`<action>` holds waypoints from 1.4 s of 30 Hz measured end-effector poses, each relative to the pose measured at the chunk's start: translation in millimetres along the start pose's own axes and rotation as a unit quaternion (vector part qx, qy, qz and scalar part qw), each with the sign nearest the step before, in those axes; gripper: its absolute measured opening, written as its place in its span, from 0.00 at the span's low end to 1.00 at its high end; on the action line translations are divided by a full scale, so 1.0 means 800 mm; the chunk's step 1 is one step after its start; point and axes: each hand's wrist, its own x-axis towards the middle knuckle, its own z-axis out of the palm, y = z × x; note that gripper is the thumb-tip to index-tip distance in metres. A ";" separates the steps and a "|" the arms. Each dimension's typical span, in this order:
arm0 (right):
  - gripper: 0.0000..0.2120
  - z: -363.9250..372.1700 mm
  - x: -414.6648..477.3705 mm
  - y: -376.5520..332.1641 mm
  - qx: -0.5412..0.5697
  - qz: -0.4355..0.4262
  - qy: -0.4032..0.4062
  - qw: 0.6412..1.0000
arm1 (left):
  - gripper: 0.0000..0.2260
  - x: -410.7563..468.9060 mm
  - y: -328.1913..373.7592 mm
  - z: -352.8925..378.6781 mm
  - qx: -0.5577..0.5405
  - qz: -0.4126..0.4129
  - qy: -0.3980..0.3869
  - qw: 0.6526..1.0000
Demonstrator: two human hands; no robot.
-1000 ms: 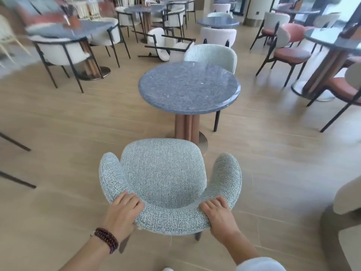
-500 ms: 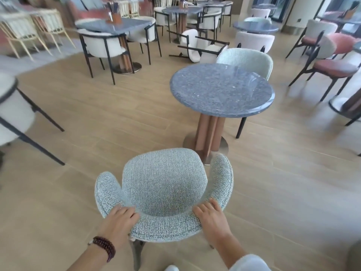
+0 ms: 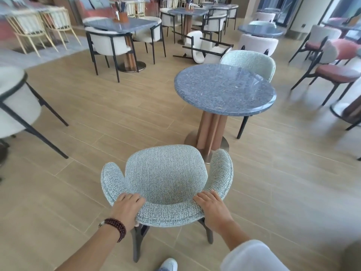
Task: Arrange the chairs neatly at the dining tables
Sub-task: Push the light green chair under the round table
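Holding hands: the left hand (image 3: 127, 209) and the right hand (image 3: 212, 209) both hold the curved backrest (image 3: 170, 214) of the grey-green chair (image 3: 166, 173), one at each side. The fingers (image 3: 132, 198) are curled over the top edge of the padding, and the thumbs are hidden behind it.
Chair place: it stands on the floor (image 3: 97, 114) directly before the person, short of the round tabletop (image 3: 224, 89) and not under it. Its right arm end is near the base plate (image 3: 190, 138) of the pedestal (image 3: 212, 132); whether they touch, I cannot tell.
Change: one second ago the tabletop was straight ahead of the seat. Now it lies ahead and to the right, and the seat front points left of the pedestal. The hands keep the same places on the backrest. The view has turned too, so part of this shift may come from the head.
Meaning for the task: I judge the chair is being re-aimed and is not yet pushed in; it must swing toward the pedestal before it goes under.
Opposite seat: a second grey-green chair (image 3: 252, 59) is already tucked at the far side.
Left to do: a white chair (image 3: 203, 47) lies on its side beyond the tabletop.
Risk: the right arm end may knock the base plate.
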 end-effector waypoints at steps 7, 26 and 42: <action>0.32 -0.023 -0.012 -0.013 0.049 0.028 -0.033 0.998 | 0.27 -0.022 0.009 -0.009 -0.126 -0.079 0.003 0.989; 0.21 -0.022 0.007 -0.014 0.721 0.463 -0.003 0.515 | 0.40 -0.020 0.035 -0.015 -0.838 -0.433 -0.006 0.332; 0.17 -0.017 0.039 0.012 0.689 0.518 0.050 0.504 | 0.35 0.013 0.047 0.006 -0.785 -0.520 0.035 0.336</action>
